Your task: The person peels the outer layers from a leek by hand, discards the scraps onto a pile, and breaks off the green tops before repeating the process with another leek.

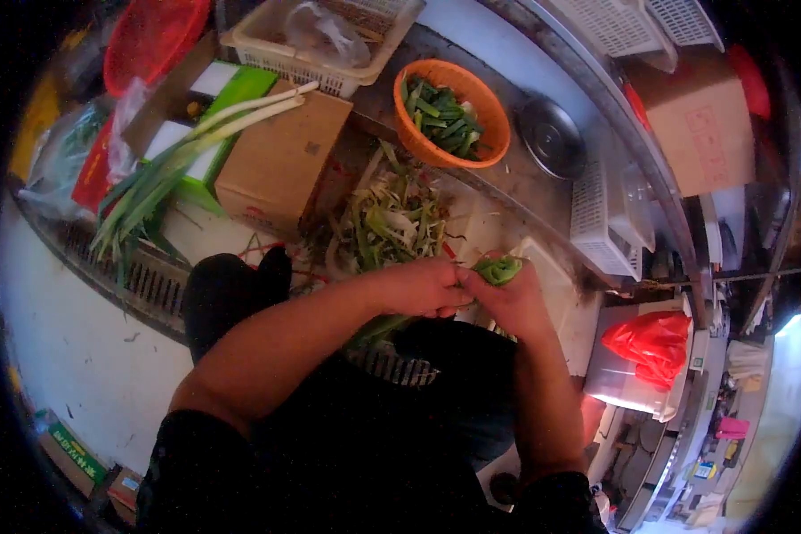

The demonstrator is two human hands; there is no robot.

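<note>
My left hand (421,287) and my right hand (512,295) meet in front of my lap, fingers closed. A folded green leafy piece (497,270) is gripped in my right hand. What my left fingers pinch, against the right thumb, is too small to name. Just beyond the hands lies a heap of green and pale leaf scraps (392,221). Long green onions (196,141) with white stalks rest across a cardboard box (280,160) on the left. An orange basket (497,109) at the back holds cut green pieces.
A cream plastic crate (285,62) stands behind the box, beside a red basket (156,40). Right of the orange basket are a round metal lid (552,138) and a white rack (601,214). A red bag (650,347) lies on a bin at the right.
</note>
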